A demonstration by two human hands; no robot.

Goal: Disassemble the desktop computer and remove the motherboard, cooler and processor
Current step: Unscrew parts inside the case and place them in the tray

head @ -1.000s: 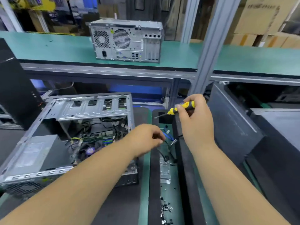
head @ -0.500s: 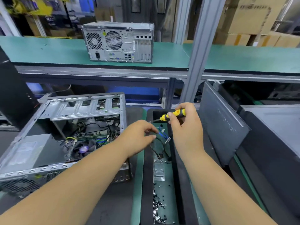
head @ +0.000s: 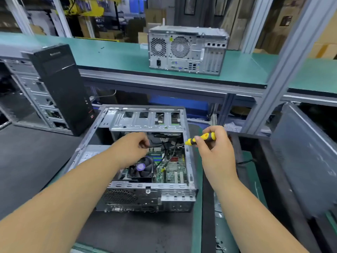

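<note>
An open desktop case point(head: 145, 196) lies on its side on the dark mat in front of me. Inside it I see the green motherboard point(head: 173, 170) and a black cooler fan point(head: 141, 168) with a purple hub. My left hand point(head: 131, 148) hovers over the case interior, its fingers pinched on a black cable point(head: 155, 147). My right hand point(head: 213, 148) is at the case's right wall and holds a yellow-and-black screwdriver point(head: 202, 138), tip pointing left into the case. The processor is hidden.
A black tower point(head: 60, 86) stands at the back left. Another grey computer point(head: 187, 52) sits on the green upper shelf. A grey side panel point(head: 306, 157) leans at the right. A narrow green tray point(head: 218, 225) with loose screws runs along the case's right.
Both hands moved left from the parts tray to the open case. The left hand now pinches a cable inside the case; the right still holds the screwdriver. The camera turned left.
</note>
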